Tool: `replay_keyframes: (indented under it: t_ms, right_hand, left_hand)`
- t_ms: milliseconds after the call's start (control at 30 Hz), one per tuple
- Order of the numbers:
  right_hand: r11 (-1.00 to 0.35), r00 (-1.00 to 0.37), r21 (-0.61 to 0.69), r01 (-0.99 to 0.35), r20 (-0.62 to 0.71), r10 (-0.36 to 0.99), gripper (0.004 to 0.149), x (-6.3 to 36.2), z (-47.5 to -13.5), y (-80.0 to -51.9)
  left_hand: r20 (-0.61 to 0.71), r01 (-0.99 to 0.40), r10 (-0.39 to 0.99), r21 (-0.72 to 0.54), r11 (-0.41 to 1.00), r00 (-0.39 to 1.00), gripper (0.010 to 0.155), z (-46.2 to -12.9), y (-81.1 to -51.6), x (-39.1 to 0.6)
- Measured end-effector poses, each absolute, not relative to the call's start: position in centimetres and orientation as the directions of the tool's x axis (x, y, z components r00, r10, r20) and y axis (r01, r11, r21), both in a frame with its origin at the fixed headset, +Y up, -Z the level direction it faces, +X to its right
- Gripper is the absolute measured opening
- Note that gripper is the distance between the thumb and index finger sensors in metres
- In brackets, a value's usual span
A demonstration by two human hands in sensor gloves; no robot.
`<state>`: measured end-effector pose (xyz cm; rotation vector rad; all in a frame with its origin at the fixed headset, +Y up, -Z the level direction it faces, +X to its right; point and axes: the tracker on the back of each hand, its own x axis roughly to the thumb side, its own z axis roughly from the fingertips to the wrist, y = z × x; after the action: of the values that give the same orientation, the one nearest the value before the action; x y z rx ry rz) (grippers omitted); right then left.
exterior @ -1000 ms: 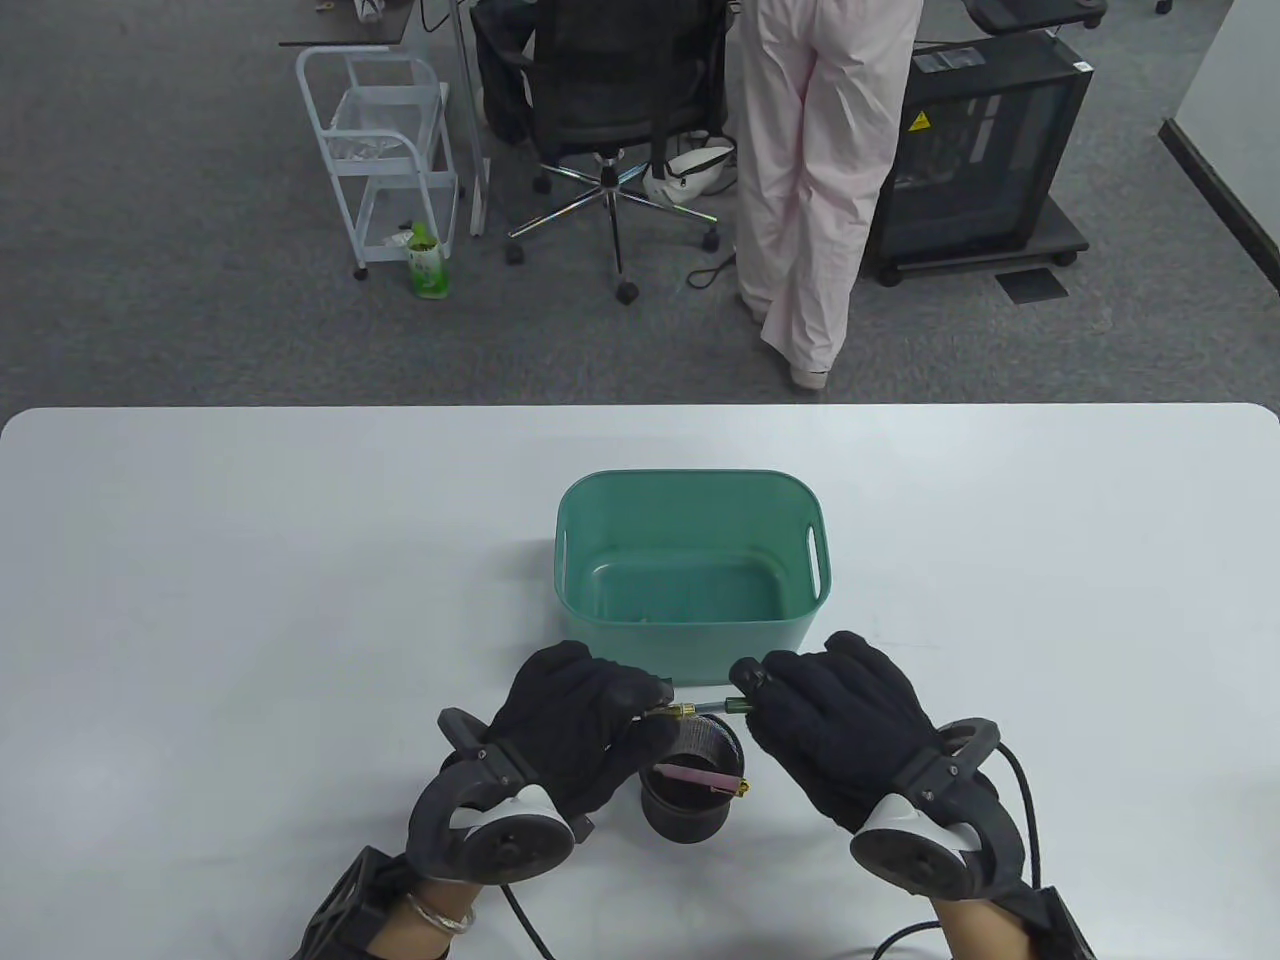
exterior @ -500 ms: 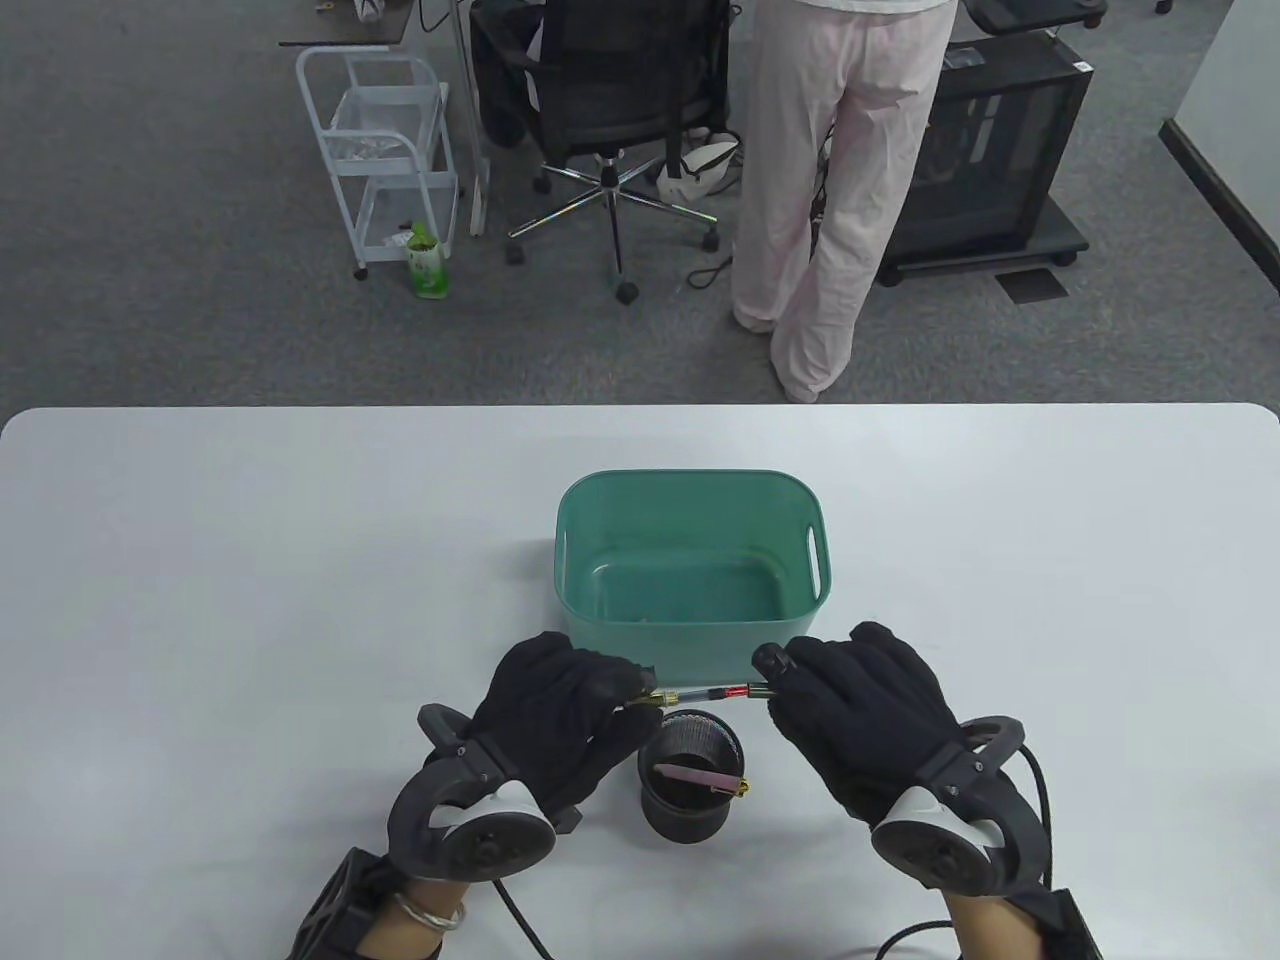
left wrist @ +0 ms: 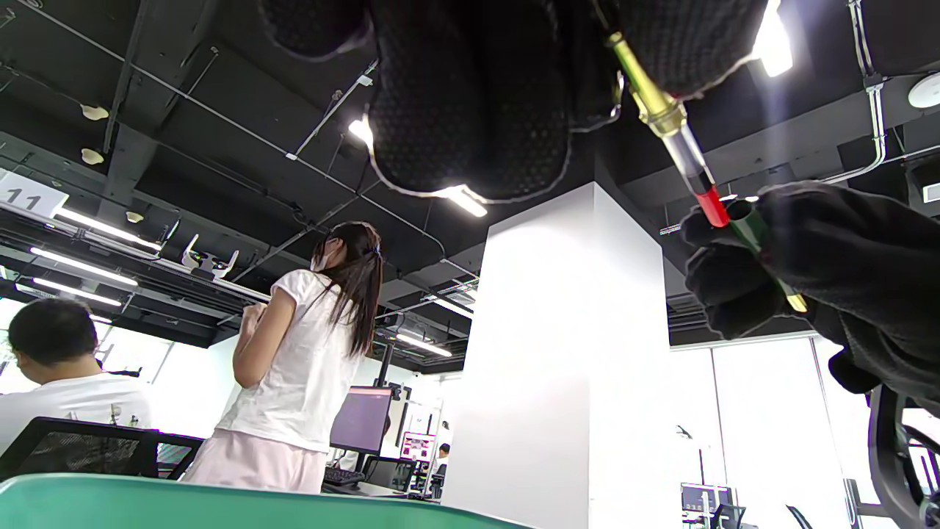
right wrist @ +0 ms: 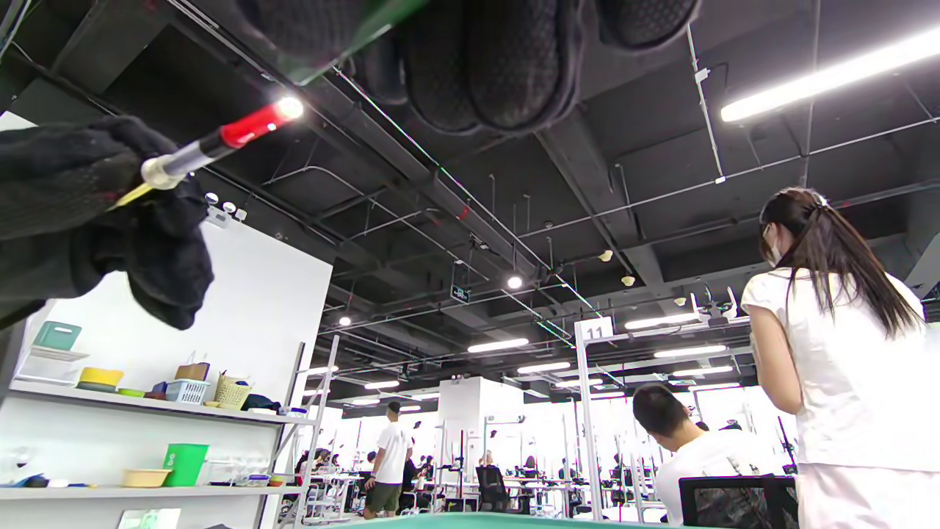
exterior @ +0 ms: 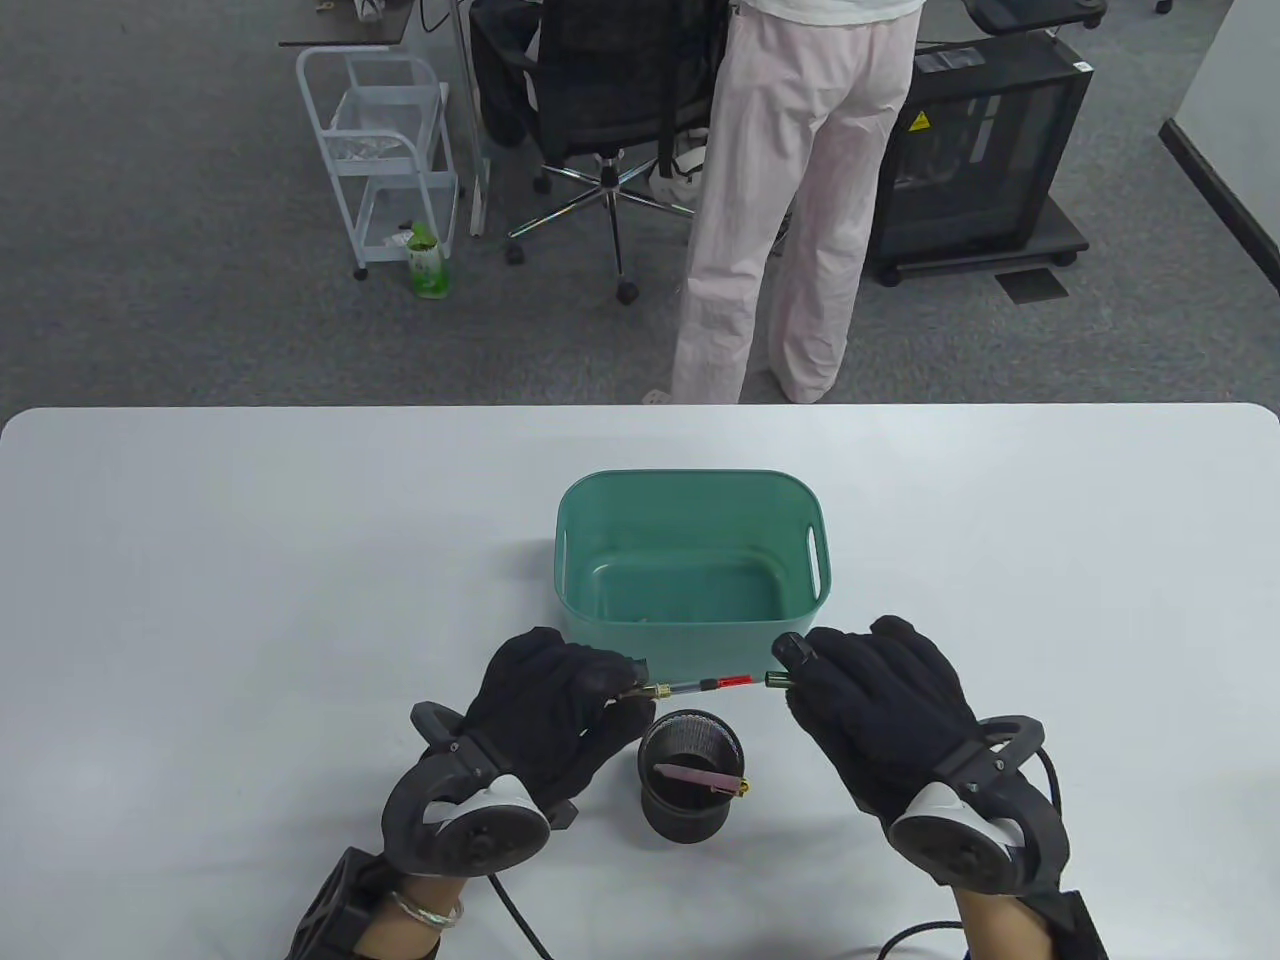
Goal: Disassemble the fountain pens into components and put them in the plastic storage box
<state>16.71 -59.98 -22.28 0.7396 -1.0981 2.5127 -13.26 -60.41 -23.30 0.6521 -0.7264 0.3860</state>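
Pinching the gold-collared nib section with its clear, red-tipped ink converter (exterior: 700,685), the left hand (exterior: 560,700) risks dropping it; the right hand (exterior: 880,700) grips the green barrel (exterior: 775,681).

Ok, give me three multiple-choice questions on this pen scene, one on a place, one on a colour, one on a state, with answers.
1. Where does the black mesh pen cup stand?
A. inside the green storage box
B. on the table, between the hands
C. on the floor

2. What colour is the end of the ink tube?
A. blue
B. red
C. yellow

3. What state is the pen in?
A. whole, capped
B. pulled apart, barrel off
C. lying in the box

Answers: 1 B, it sits nearer than the green storage box. 2 B, red shows in all views. 3 B, the left hand holds the nib section and tube; the right hand holds the green barrel, with a gap between.
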Motion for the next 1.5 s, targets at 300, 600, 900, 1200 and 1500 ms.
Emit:
replay_keyframes:
  t_ms: [300, 600, 900, 1200, 1500]
  right_hand:
    - [-0.637, -0.816, -0.597, -0.489, 0.571, 0.091, 0.044, 17.3, -22.0, -59.7]
    - [-0.614, -0.806, -0.600, -0.513, 0.582, 0.105, 0.044, 17.7, -21.6, -59.3]
    - [-0.602, -0.797, -0.595, -0.533, 0.593, 0.119, 0.044, 18.0, -21.4, -59.1]
    - [-0.609, -0.793, -0.587, -0.534, 0.597, 0.120, 0.044, 17.8, -21.6, -59.1]
    - [-0.611, -0.789, -0.580, -0.539, 0.601, 0.125, 0.044, 17.7, -21.6, -59.0]
  left_hand:
    - [0.692, -0.502, 0.118, 0.385, 0.774, 0.712, 0.045, -24.7, -60.4, -12.0]
    - [0.656, -0.474, 0.177, 0.309, 0.825, 0.734, 0.045, -27.6, -60.0, -10.6]
    - [0.538, -0.392, 0.207, 0.256, 0.884, 0.817, 0.044, -31.1, -61.2, -10.0]
    - [0.431, -0.317, 0.227, 0.149, 0.937, 0.873, 0.044, -34.7, -63.3, -8.8]
    - [0.396, -0.264, 0.198, 0.119, 0.957, 0.897, 0.044, -36.4, -65.1, -7.8]
